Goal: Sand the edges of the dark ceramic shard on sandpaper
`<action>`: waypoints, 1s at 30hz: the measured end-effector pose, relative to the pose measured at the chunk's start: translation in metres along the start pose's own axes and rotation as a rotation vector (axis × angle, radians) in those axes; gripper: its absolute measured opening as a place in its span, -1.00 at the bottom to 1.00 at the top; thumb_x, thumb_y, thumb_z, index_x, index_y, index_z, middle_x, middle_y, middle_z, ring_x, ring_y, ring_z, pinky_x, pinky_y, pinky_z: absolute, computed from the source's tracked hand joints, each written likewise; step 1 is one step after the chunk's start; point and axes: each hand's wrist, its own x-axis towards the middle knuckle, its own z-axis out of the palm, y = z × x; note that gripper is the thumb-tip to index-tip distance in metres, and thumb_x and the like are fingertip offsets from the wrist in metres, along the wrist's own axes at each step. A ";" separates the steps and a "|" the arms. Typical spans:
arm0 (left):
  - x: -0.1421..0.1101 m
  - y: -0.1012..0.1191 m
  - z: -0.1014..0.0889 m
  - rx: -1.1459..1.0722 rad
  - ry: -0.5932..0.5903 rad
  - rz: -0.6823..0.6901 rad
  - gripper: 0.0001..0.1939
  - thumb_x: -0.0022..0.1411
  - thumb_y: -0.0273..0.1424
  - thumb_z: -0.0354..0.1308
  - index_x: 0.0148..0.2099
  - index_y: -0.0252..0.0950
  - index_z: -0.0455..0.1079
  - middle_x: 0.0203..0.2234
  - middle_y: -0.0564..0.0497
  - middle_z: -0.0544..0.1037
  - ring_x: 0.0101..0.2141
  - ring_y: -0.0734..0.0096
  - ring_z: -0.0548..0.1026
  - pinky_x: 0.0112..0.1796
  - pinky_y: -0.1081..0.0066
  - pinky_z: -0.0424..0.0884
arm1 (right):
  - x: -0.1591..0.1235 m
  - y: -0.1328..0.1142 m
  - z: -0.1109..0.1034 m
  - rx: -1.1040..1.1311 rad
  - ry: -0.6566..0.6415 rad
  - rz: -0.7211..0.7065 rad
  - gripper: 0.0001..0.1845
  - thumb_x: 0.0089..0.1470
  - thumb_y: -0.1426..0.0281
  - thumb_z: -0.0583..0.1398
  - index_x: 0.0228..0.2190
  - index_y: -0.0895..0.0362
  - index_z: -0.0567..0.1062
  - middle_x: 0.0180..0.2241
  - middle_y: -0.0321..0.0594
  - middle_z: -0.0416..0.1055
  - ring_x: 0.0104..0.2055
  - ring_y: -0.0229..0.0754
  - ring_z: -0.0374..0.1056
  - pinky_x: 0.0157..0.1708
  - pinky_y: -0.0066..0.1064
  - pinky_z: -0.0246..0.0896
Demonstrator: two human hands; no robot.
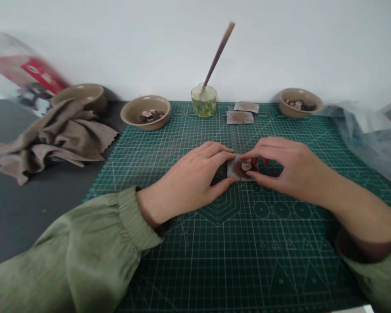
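Note:
A small grey rectangular card [233,171] with a brown middle lies flat on the green cutting mat [189,265]. My left hand [198,174] steadies it, fingertips at its upper left corner and thumb at its lower left. Over the card's right part, my right hand [283,167] has thumb and index finger closed around a small pale roundish piece [246,165]. The other fingers of that hand are curled, and something reddish shows behind the piece, too hidden to name. Two similar cards [240,117] lie farther back, one partly behind the other.
At the back stand a tan bowl [145,101] with dark and pale pieces, a yellow-green cup [204,104] with a stick [220,52], and another filled bowl [299,98]. To the left are a brown cloth [65,134], a third bowl [91,93] and plastic packaging [29,74]. Clear plastic [368,134] lies right.

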 end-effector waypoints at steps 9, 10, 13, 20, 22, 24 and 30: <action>-0.002 0.001 0.000 0.079 -0.030 -0.007 -0.56 0.56 -0.25 0.24 0.35 -0.33 0.52 0.34 -0.19 0.57 0.35 -0.01 0.50 0.38 -0.01 0.46 | 0.003 0.006 0.003 -0.057 -0.019 0.046 -0.84 0.31 0.31 0.34 -0.12 0.07 0.69 -0.22 -0.13 0.61 -0.20 0.02 0.54 -0.19 -0.17 0.37; -0.002 0.001 0.000 0.082 -0.031 -0.010 -0.56 0.56 -0.25 0.23 0.36 -0.32 0.52 0.34 -0.19 0.57 0.35 -0.01 0.51 0.38 -0.02 0.46 | 0.003 0.007 0.003 -0.054 -0.020 0.051 -0.84 0.31 0.30 0.35 -0.12 0.07 0.69 -0.22 -0.13 0.61 -0.21 0.01 0.53 -0.19 -0.17 0.36; -0.002 0.001 0.000 0.089 -0.030 -0.014 -0.55 0.58 -0.22 0.21 0.37 -0.32 0.52 0.34 -0.18 0.58 0.35 0.01 0.51 0.38 -0.01 0.46 | 0.003 0.008 0.005 -0.033 -0.020 0.060 -0.84 0.30 0.28 0.36 -0.15 0.07 0.68 -0.22 -0.12 0.61 -0.22 0.01 0.53 -0.19 -0.17 0.36; 0.000 0.001 0.001 0.118 -0.033 -0.028 -0.51 0.60 -0.19 0.19 0.38 -0.35 0.50 0.33 -0.20 0.58 0.34 -0.02 0.52 0.36 -0.04 0.47 | 0.003 0.008 0.006 -0.024 -0.018 0.057 -0.90 0.26 0.33 0.37 -0.18 0.06 0.67 -0.26 -0.15 0.57 -0.26 -0.01 0.48 -0.22 -0.17 0.31; 0.000 0.001 0.002 0.118 -0.029 -0.032 -0.51 0.59 -0.19 0.19 0.38 -0.36 0.50 0.33 -0.21 0.59 0.33 -0.02 0.53 0.36 -0.04 0.48 | 0.004 0.008 0.006 -0.018 -0.015 0.059 -0.91 0.25 0.35 0.38 -0.19 0.06 0.68 -0.27 -0.16 0.55 -0.27 -0.02 0.47 -0.24 -0.17 0.29; 0.000 0.001 0.003 0.113 -0.028 -0.037 -0.52 0.59 -0.19 0.20 0.37 -0.36 0.50 0.33 -0.22 0.59 0.34 -0.03 0.52 0.37 -0.04 0.47 | 0.004 0.008 0.007 -0.006 -0.019 0.066 -0.93 0.26 0.34 0.38 -0.20 0.04 0.68 -0.30 -0.18 0.54 -0.29 -0.03 0.46 -0.26 -0.18 0.27; -0.001 0.002 0.004 0.097 -0.025 -0.052 -0.53 0.59 -0.18 0.19 0.37 -0.32 0.51 0.37 -0.22 0.56 0.39 -0.05 0.48 0.41 -0.08 0.42 | 0.004 0.008 0.008 0.034 -0.017 0.080 -0.92 0.27 0.32 0.40 -0.23 0.05 0.69 -0.36 -0.24 0.51 -0.35 -0.11 0.40 -0.30 -0.22 0.20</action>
